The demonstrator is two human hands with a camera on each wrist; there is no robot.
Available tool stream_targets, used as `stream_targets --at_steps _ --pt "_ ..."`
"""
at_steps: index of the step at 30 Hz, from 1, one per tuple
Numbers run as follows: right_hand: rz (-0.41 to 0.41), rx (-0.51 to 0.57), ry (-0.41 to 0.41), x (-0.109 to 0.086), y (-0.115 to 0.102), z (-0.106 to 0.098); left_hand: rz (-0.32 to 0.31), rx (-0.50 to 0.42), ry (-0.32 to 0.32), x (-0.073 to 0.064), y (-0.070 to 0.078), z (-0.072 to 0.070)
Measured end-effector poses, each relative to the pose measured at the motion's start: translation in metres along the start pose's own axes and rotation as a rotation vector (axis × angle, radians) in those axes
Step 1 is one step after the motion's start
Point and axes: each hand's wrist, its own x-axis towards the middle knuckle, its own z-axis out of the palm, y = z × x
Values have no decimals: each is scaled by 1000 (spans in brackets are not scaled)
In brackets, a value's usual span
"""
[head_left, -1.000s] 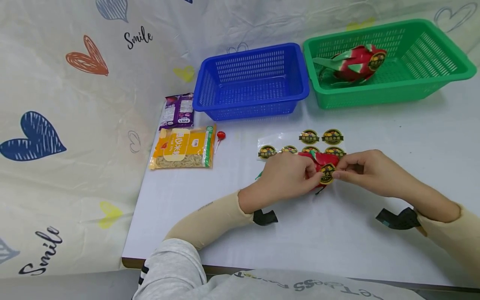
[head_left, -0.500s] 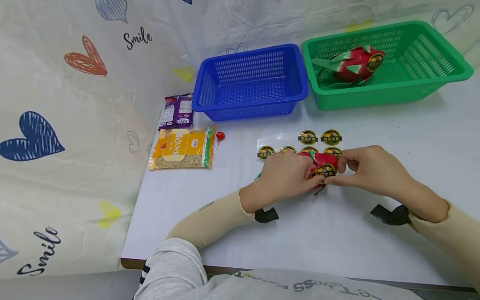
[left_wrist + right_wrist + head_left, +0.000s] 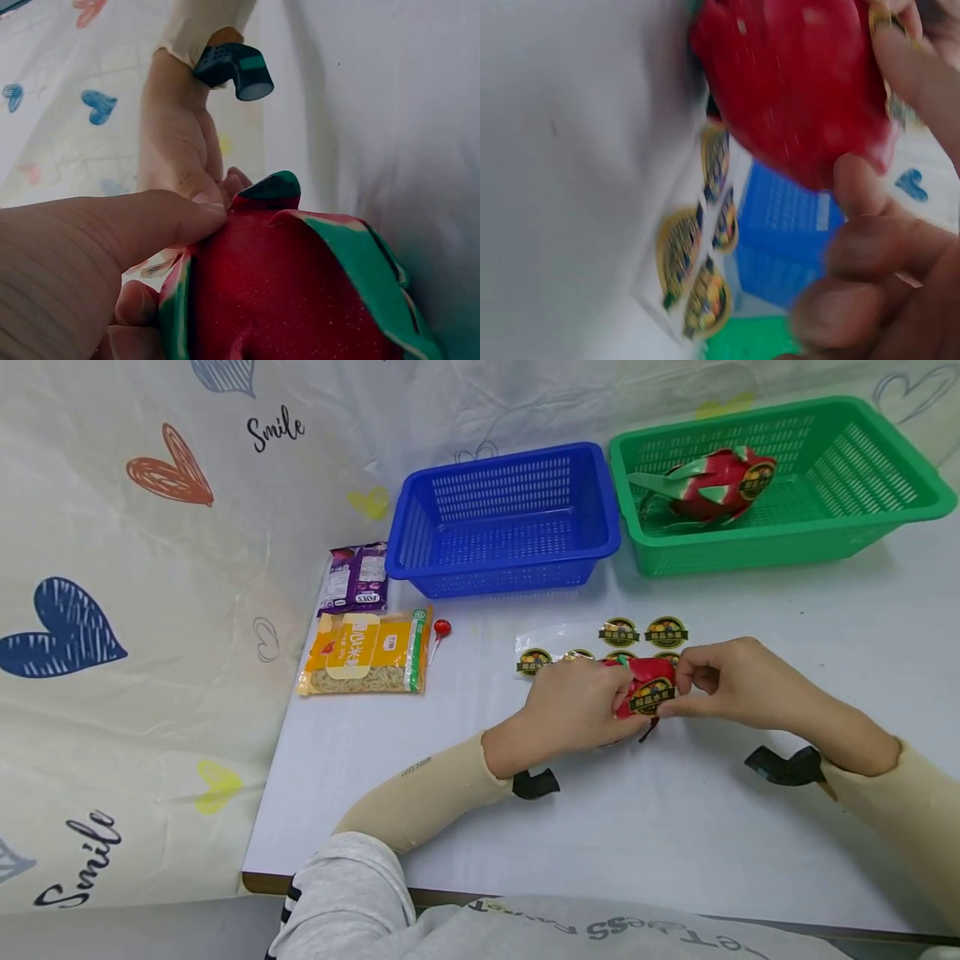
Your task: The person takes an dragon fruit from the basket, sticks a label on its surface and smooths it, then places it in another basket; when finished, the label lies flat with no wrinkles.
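Observation:
A red dragon fruit (image 3: 657,670) with green scales is between the two hands above the table. My left hand (image 3: 570,703) grips its left side, thumb along the near face; that thumb lies across the red skin in the left wrist view. An oval black-and-gold sticker (image 3: 651,697) lies against the fruit's near side. My right hand (image 3: 738,683) holds the fruit's right end between thumb and curled fingers, thumb tip at the sticker's edge. In the blurred right wrist view, the fingertips touch the end of the fruit. Behind it lies a clear sheet (image 3: 557,635) with several such stickers.
A blue basket (image 3: 510,564) stands at the back. To its right, a green basket (image 3: 780,556) holds another dragon fruit (image 3: 716,485) bearing a sticker. On the left lie a purple packet (image 3: 358,580), a yellow packet (image 3: 363,653) and a red lollipop (image 3: 442,628).
The sticker, earlier held upright at the right fingertips, now lies flatter along the fruit. The right hand has shifted slightly up. The fruit has tilted a little in the left hand.

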Motion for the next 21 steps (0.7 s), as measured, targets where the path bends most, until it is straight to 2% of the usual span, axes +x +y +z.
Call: stream_targets --at_steps 3,5,11,17,21 --pt "76 -46 -54 1 2 -4 13 -6 -24 2 -1 -2" --pt "76 -47 -65 2 4 -4 21 -18 -33 2 -2 -2" --pt "2 -28 -44 4 5 -4 36 -93 5 5 -7 1" --pt "80 -29 6 9 -1 -4 92 -196 7 9 -14 3" --pt "85 -30 24 11 -3 -1 110 -272 12 12 -18 4"
